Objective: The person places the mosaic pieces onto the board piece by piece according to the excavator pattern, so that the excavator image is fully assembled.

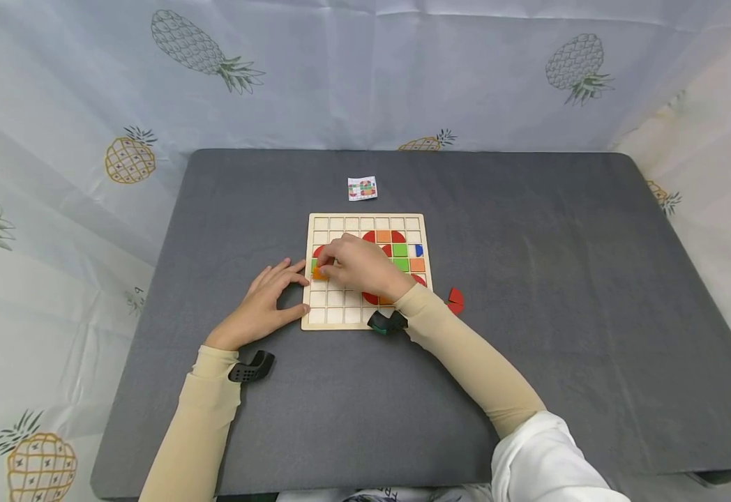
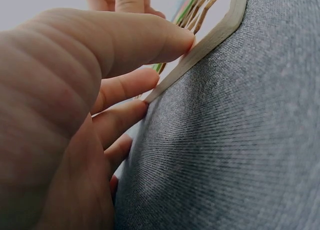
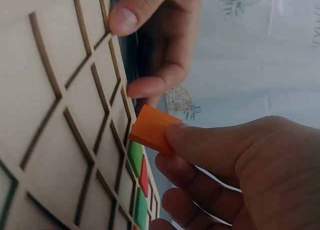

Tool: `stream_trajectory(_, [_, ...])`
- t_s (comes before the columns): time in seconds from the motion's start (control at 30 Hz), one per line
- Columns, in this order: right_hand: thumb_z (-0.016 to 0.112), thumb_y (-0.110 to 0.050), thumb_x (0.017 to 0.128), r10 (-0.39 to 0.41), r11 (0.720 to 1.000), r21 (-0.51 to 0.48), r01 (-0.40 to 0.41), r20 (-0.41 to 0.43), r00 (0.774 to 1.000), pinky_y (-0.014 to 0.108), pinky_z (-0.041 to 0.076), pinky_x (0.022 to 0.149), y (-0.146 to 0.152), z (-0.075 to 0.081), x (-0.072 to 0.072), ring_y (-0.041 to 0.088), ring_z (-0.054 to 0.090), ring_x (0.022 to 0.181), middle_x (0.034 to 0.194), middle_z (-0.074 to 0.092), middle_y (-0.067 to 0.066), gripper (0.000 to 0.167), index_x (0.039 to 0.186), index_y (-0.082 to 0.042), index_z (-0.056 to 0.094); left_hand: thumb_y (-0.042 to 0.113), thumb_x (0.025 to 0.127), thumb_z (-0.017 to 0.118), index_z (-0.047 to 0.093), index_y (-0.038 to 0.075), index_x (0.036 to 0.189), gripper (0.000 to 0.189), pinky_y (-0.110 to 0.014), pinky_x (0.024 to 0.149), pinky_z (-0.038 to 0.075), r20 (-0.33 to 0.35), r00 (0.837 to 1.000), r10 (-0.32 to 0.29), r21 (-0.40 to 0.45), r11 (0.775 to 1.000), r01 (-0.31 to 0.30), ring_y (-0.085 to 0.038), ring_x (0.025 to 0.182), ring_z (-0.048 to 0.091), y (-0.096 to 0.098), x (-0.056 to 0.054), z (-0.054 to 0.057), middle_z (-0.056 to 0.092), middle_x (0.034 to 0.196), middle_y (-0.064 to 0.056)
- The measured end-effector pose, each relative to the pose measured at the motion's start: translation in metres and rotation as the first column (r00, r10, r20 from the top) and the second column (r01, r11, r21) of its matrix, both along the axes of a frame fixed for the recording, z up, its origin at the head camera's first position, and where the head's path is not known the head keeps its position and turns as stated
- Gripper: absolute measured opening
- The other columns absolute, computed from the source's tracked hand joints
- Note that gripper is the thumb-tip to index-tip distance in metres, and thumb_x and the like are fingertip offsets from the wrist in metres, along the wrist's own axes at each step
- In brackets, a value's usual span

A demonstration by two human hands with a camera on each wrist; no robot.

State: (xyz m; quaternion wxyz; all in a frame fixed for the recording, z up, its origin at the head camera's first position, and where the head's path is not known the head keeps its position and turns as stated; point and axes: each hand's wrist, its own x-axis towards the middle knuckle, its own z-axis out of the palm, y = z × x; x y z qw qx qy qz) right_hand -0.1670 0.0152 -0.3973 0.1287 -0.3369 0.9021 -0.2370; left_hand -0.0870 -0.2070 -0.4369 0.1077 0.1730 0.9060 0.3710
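A square wooden grid board (image 1: 335, 316) lies on the table, with red, green, orange and blue pieces set in some of its cells. Between thumb and fingers my right hand (image 1: 362, 265) pinches an orange square tile (image 3: 151, 128) over the board's left side. The right wrist view shows the tile tilted, close to the grid. My left hand (image 1: 265, 305) rests at the board's left edge, its thumb and fingertips touching the rim, fingers spread and fairly straight. My right hand and forearm hide part of the board's middle.
A small printed card (image 1: 362, 188) with a coloured pattern lies beyond the board. Loose red pieces (image 1: 456, 300) lie on the dark grey table (image 1: 560, 279) right of the board, beside my right forearm. A pineapple-print curtain (image 1: 340, 77) hangs behind the table.
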Motion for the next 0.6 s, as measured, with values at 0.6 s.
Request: stream_trajectory(0.6, [0.066,-0.025,0.099,0.052,0.997,0.061,-0.047,-0.084,0.995,0.026,0.05,0.076,-0.0083,-0.0093,0.007,0.012,0.056,0.095,0.101,0.071,-0.007,0.013,0.101,-0.02,0.079,0.021,0.092,0.075,0.059,0.013,0.124,0.036,-0.056,0.128,0.003,0.009,1.0,0.004,-0.001,1.0,-0.004,-0.033,0.158,0.017,-0.0007,-0.0001,-0.001,0.035,0.165,-0.007])
